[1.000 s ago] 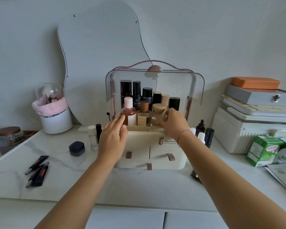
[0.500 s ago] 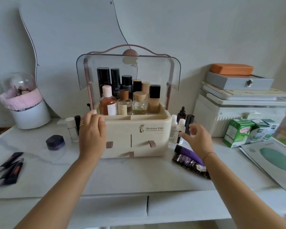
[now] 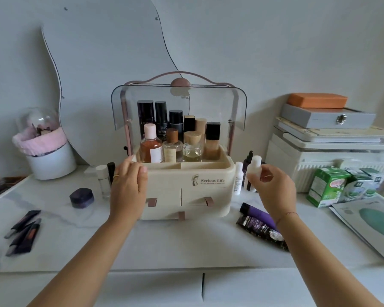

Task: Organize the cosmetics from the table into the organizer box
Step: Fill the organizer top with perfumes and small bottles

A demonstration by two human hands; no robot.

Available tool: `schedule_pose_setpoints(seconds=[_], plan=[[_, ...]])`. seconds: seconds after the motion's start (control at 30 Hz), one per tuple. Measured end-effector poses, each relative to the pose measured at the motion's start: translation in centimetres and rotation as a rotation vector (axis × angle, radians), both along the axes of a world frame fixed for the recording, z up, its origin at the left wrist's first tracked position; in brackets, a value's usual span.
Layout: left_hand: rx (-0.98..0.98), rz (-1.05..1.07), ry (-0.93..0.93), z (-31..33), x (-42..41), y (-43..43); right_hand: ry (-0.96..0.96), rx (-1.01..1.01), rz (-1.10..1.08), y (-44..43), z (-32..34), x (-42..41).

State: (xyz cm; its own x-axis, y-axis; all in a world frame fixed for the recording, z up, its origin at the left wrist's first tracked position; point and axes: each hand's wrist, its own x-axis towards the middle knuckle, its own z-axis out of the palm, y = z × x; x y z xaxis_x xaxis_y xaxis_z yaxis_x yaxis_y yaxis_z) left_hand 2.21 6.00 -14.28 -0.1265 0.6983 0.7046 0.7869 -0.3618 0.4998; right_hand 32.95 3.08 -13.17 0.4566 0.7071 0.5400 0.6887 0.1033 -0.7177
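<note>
The cream organizer box [image 3: 208, 191] stands mid-table with its clear lid [image 3: 220, 103] raised and several bottles upright in the top tray. My left hand [image 3: 129, 187] lies flat against the box's left front corner and holds nothing. To the right of the box, my right hand [image 3: 273, 189] grips a small white bottle [image 3: 254, 166]. Beside it stand another white bottle [image 3: 238, 178] and a dark dropper bottle [image 3: 248, 159]. A purple tube [image 3: 258, 214] and a dark tube [image 3: 259, 231] lie below my right wrist. On the left are a dark jar [image 3: 82, 197], a clear vial [image 3: 103, 181] and lip gloss tubes [image 3: 23, 231].
A wavy mirror [image 3: 93, 74] leans on the wall behind a white pot with pink trim [image 3: 49, 156]. Stacked cases [image 3: 328, 138], green cartons [image 3: 328, 189] and paper sheets [image 3: 372, 222] crowd the right side. The table's front edge [image 3: 186, 270] is near me.
My right hand came out of the organizer's tray, swung right to the bottles beside the box and closed on the white bottle. My left hand settled on the box's left corner.
</note>
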Motion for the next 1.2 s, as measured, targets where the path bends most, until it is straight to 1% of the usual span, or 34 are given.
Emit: schedule_pose_setpoints(seconds=[0.07, 0.17, 0.27, 0.33, 0.4, 0.53, 0.63, 0.73, 0.83, 0.9, 0.97, 1.03, 1.07, 1.13, 1.2], plan=[[0.008, -0.004, 0.002, -0.1, 0.0, 0.0, -0.029, 0.102, 0.020, -1.6, 1.8, -0.9], [0.017, -0.011, -0.008, 0.0, 0.1, 0.0, -0.050, 0.248, 0.139, -3.1, 4.6, -2.9], [-0.001, -0.021, -0.007, 0.0, 0.0, -0.1, -0.113, 0.293, 0.235, -2.1, 6.4, -5.6], [-0.012, -0.022, -0.005, 0.0, 0.0, -0.2, -0.136, 0.249, 0.228, -0.3, 7.2, -6.9], [-0.011, -0.028, 0.003, 0.0, -0.1, -0.3, -0.184, 0.168, 0.177, 1.8, 7.5, -7.8], [-0.009, -0.027, 0.018, 0.0, -0.2, -0.3, -0.284, -0.061, 0.087, 5.4, 7.3, -9.0], [-0.014, -0.018, 0.012, 0.0, -0.2, -0.2, -0.245, -0.168, 0.089, 6.9, 7.4, -9.2], [-0.011, -0.014, 0.013, 0.1, -0.2, -0.2, -0.197, -0.236, 0.114, 7.6, 7.5, -9.0], [-0.007, -0.014, 0.011, 0.0, -0.2, -0.2, -0.200, -0.282, 0.145, 7.3, 7.2, -8.7], [-0.009, -0.016, 0.007, 0.0, -0.2, -0.1, -0.157, -0.226, 0.197, 6.4, 6.9, -8.1], [-0.005, -0.021, 0.000, -0.1, -0.2, -0.1, -0.089, -0.065, 0.250, 4.6, 6.2, -7.3], [0.009, -0.026, 0.000, -0.1, -0.3, 0.0, -0.016, 0.129, 0.224, 2.7, 4.9, -5.7], [0.018, -0.026, 0.002, -0.1, -0.3, 0.0, 0.032, 0.183, 0.181, 2.0, 4.1, -4.8], [0.032, -0.022, -0.003, -0.2, -0.2, 0.1, 0.118, 0.184, 0.079, 1.5, 2.4, -2.9], [0.041, -0.014, -0.013, -0.2, -0.1, 0.1, 0.145, 0.097, 0.039, 1.9, 0.9, -1.6]])
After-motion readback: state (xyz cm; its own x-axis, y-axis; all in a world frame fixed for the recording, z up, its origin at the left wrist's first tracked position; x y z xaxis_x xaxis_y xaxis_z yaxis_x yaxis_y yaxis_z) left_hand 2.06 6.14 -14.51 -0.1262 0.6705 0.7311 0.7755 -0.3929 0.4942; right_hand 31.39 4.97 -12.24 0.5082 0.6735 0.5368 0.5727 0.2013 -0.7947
